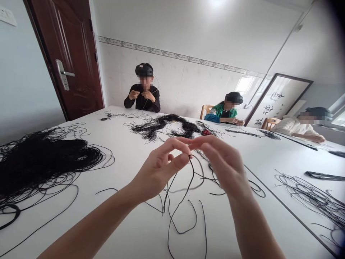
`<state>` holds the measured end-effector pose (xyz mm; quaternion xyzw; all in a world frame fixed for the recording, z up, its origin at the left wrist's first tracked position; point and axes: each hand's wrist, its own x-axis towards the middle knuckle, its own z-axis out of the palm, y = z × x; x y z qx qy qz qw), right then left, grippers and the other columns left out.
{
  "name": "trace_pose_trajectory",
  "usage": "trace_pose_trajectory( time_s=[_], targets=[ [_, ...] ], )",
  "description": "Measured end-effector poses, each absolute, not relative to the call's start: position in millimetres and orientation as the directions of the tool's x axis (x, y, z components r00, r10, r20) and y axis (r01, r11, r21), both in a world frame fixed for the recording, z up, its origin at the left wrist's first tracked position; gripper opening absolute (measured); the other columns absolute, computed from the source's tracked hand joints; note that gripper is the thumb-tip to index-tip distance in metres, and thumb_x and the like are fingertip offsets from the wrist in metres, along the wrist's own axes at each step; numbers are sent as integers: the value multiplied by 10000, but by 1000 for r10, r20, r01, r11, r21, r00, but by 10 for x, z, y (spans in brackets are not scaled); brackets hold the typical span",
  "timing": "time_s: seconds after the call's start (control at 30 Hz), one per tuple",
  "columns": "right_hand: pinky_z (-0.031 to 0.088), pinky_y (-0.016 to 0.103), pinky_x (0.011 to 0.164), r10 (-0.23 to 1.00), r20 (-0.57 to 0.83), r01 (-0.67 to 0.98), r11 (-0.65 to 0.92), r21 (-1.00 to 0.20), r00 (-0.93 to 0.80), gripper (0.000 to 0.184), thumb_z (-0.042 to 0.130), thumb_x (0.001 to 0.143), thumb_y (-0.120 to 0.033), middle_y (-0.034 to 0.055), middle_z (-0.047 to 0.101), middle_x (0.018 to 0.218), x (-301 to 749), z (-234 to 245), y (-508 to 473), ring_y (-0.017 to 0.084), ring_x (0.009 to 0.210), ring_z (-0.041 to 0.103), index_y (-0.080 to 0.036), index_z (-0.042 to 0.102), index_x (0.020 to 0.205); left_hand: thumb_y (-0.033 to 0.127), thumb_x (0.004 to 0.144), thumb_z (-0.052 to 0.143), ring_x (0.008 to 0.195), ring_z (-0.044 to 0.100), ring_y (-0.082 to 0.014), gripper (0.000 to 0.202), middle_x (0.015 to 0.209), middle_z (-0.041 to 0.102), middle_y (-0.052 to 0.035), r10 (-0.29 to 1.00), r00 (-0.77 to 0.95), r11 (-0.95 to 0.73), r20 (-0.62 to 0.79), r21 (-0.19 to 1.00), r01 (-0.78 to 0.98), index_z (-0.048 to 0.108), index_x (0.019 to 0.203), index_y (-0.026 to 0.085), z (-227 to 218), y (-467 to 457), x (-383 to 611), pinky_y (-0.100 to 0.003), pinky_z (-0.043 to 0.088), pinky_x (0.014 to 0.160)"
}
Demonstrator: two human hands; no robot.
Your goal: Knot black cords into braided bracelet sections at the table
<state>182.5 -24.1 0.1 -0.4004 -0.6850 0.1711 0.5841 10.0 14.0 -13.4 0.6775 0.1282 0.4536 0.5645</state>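
Observation:
My left hand (164, 167) is closed in a pinch, with thumb and forefinger on a thin black cord (193, 172). From the pinch the cord hangs in loose loops over the table. My right hand (222, 163) is close beside it, fingers stretched toward the left fingertips and meeting them, the thumb apart. Nothing clearly shows in its grasp, and some of its fingers are hidden. Loose cord ends (188, 216) curl on the table below both hands.
A white table (113, 223) bears a big tangle of black cord (51, 158) at left, another pile (151, 126) ahead, and loose strands (312, 194) at right. Scissors (106, 118) lie at the far edge, a red item (205, 132) by the pile. Three people sit across the table.

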Motion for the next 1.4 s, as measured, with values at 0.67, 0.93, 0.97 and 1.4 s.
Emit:
trace_pose_trajectory(
  time_s=[0.67, 0.93, 0.97, 1.4],
  targets=[
    [526, 248, 686, 663, 749, 572, 614, -543, 0, 76, 681, 852, -185, -33, 670, 767, 1730, 0, -458, 105, 738, 631, -242, 657, 809, 477, 924, 609, 845, 628, -112, 254, 969, 689, 7, 766, 525, -118, 371, 884, -452, 740, 883, 263, -83, 132, 88, -214, 493, 744],
    [503, 294, 750, 519, 849, 778, 574, -255, -105, 89, 652, 885, -162, -33, 671, 788, 1788, 13, -562, 113, 730, 614, -248, 642, 863, 372, 842, 717, 643, 604, -121, 191, 661, 661, 19, 808, 524, -298, 268, 954, -28, 689, 735, 216, 23, 52, 9, -231, 470, 575],
    [500, 292, 760, 516, 849, 784, 572, -240, -116, 91, 648, 890, -160, -36, 669, 792, 1790, 14, -565, 107, 731, 609, -247, 641, 865, 371, 855, 699, 646, 604, -120, 192, 662, 661, 20, 809, 519, -314, 277, 949, -18, 692, 738, 218, 20, 41, 11, -232, 475, 583],
    [511, 310, 805, 384, 905, 799, 595, -91, -182, 139, 677, 880, -144, 37, 628, 934, 1798, 30, -548, 133, 904, 602, -204, 609, 985, 304, 881, 666, 678, 572, -103, 158, 708, 642, 32, 785, 547, -264, 290, 956, -128, 660, 749, 217, -1, 30, 63, -247, 470, 666]
  ],
)
